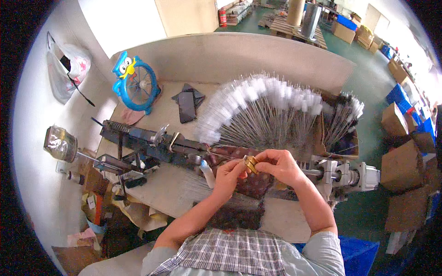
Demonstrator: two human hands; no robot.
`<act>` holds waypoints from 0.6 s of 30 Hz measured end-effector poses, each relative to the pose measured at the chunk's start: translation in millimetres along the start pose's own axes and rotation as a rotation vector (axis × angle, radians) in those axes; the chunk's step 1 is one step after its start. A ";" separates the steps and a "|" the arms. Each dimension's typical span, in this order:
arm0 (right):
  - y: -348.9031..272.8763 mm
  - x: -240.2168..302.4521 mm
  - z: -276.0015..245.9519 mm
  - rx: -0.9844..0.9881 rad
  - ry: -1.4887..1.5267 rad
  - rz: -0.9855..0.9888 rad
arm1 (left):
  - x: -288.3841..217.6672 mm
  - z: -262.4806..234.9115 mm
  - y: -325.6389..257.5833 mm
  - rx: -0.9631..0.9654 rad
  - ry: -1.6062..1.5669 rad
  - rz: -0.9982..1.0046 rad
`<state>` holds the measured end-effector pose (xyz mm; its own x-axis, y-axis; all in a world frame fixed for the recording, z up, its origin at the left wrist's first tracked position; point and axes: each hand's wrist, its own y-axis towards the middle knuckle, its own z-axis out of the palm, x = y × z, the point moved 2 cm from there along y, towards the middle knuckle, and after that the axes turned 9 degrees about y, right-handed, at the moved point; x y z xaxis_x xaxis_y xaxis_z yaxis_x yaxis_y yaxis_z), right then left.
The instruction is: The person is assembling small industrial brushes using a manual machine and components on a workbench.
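My left hand and my right hand meet over the bench, and together they pinch a small brass-coloured piece between the fingertips. A thin wire runs left from that piece toward the long dark machine. Just beyond my hands lies a fan of thin wire brushes with white bristle tips. A white-tipped brush sits under my left hand.
A blue owl-shaped desk fan stands at the back left, with dark flat pieces beside it. A motor unit sits at the machine's right end. A box holds black-tipped brushes. Cardboard boxes stand on the green floor at right.
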<state>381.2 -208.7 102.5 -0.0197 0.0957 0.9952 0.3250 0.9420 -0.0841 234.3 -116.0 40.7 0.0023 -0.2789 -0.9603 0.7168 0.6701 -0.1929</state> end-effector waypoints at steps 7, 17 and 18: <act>7.3 26.9 14.2 -0.128 -0.603 -0.539 | -12.6 -27.7 -10.2 -0.314 -0.152 0.014; 48.7 22.4 67.4 -0.087 -0.743 -0.452 | -18.9 -38.1 -9.8 -0.199 -0.316 -0.100; 48.4 24.1 66.0 -0.075 -0.720 -0.379 | -17.8 -39.3 -10.6 -0.198 -0.328 -0.102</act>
<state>334.1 -139.6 119.1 -0.7354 -0.0178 0.6774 0.2362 0.9302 0.2809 199.3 -91.1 52.0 0.1834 -0.5348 -0.8249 0.5768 0.7380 -0.3502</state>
